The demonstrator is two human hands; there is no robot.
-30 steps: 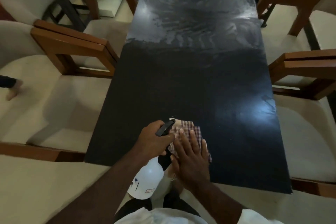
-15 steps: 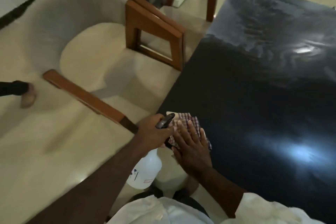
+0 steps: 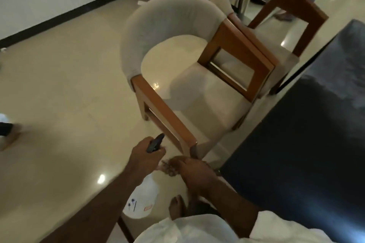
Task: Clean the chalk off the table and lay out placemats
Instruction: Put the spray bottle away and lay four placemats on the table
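Note:
My left hand (image 3: 145,159) grips the black trigger head of a white spray bottle (image 3: 141,200), which hangs below it over the floor. My right hand (image 3: 194,173) holds the checked cloth (image 3: 168,167) bunched under its fingers, off the table and just left of its near corner. The black table (image 3: 308,144) fills the right side; its far part carries pale chalk smears (image 3: 347,77), its near part looks dark. No placemats are in view.
A beige armchair with wooden arms (image 3: 197,77) stands close against the table's left edge, a second one (image 3: 286,6) behind it. Another person's foot (image 3: 9,134) is at the far left on the glossy floor. My own foot (image 3: 176,206) shows below my hands.
My view has swung left, away from the table toward the chair and floor. My right hand has pulled the cloth off the tabletop, bunching it. The left hand still holds the bottle.

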